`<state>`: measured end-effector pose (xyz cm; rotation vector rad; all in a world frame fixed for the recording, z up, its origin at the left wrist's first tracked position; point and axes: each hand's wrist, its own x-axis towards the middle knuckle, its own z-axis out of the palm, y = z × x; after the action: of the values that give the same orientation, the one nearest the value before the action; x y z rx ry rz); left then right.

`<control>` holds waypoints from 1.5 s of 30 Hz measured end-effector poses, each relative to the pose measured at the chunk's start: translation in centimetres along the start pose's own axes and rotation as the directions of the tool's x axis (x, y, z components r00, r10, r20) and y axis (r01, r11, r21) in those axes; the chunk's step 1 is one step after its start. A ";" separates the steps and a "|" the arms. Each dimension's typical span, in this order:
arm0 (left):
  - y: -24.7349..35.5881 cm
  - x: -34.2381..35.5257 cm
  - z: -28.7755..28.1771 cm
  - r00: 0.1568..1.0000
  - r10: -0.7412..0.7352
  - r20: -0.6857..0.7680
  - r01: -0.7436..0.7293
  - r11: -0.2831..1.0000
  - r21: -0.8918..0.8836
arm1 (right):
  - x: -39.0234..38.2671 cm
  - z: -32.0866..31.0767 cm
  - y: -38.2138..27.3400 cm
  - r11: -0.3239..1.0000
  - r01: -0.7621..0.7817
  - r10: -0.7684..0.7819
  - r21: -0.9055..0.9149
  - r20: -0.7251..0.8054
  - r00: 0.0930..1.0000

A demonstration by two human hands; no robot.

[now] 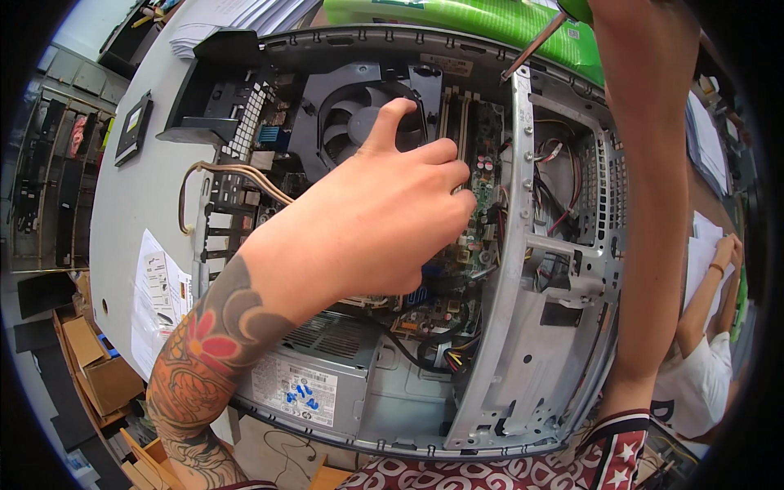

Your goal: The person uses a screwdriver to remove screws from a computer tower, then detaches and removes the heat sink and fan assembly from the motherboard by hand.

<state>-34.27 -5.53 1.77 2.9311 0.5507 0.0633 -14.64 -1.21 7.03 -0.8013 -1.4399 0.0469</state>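
Note:
My left hand (392,204) reaches over the open desktop computer case (408,408), its index finger bent at the black fan housing (425,77) and set apart from the other curled fingers, whose tips are hidden over the motherboard (490,171). Up at the top right, my right hand (612,33) grips a screwdriver (531,49) with a green handle, mostly out of view; its shaft slants down to the upper end of the metal rail (516,147). A silver power supply (310,384) sits in the case's lower left, and cables run beside the board.
The grey table (114,237) holds a black plate (133,126), bagged papers (155,302), paper stacks (212,20) and a green pack (441,24). Cardboard boxes (98,363) lie at lower left. A co-worker (698,384) at right has hands (727,249) on papers.

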 end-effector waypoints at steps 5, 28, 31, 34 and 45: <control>0.6 0.4 -0.3 0.997 -0.031 0.077 0.030 0.999 0.018 | -0.2 0.2 -0.3 0.999 -0.029 0.029 -0.022 -0.023 0.999; 1.2 0.4 0.1 0.998 -0.041 0.046 0.036 0.995 0.095 | 0.0 -0.5 -1.3 0.983 -0.124 0.133 -0.133 0.064 0.989; 0.9 0.3 0.1 0.999 -0.015 0.028 0.012 0.994 0.111 | -0.5 0.1 -1.2 0.959 0.006 0.002 -0.283 0.030 1.000; 1.0 0.3 0.3 0.997 -0.003 -0.075 0.016 0.984 0.175 | 0.0 -0.6 -0.7 0.986 -0.043 0.061 -0.161 0.110 0.992; 1.5 1.5 1.3 0.972 0.092 -0.215 -0.042 0.973 0.228 | -0.2 0.1 -1.1 0.990 -0.055 0.058 -0.127 0.019 0.998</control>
<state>-32.28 -6.59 0.72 3.1840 0.5189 0.3698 -15.25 -2.01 7.41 -0.9481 -1.4519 0.0083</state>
